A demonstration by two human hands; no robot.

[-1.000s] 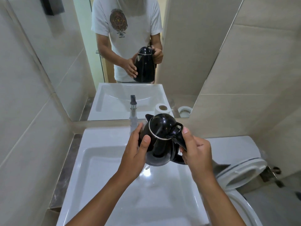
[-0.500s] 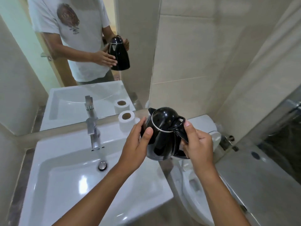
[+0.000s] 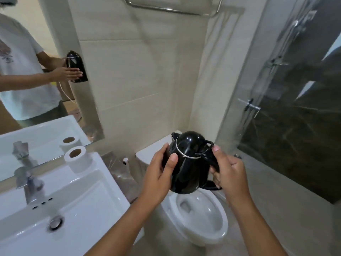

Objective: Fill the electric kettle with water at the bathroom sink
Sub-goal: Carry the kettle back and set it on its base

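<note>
gripping the black kettle [image 3: 186, 169], both hands [image 3: 158, 174] hover above the white toilet [image 3: 203, 218].

Glossy black kettle [image 3: 186, 169] with thin silver band at lid; white sink [image 3: 77, 209], white toilet [image 3: 199, 217], white paper roll [image 3: 77, 159] with brown core; beige wall tiles [image 3: 129, 71]; dark veined marble shower wall [image 3: 295, 145]; chrome tap [image 3: 29, 185].

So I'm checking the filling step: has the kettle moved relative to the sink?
Yes. The kettle went right, off the sink, and is now above the toilet.
</note>
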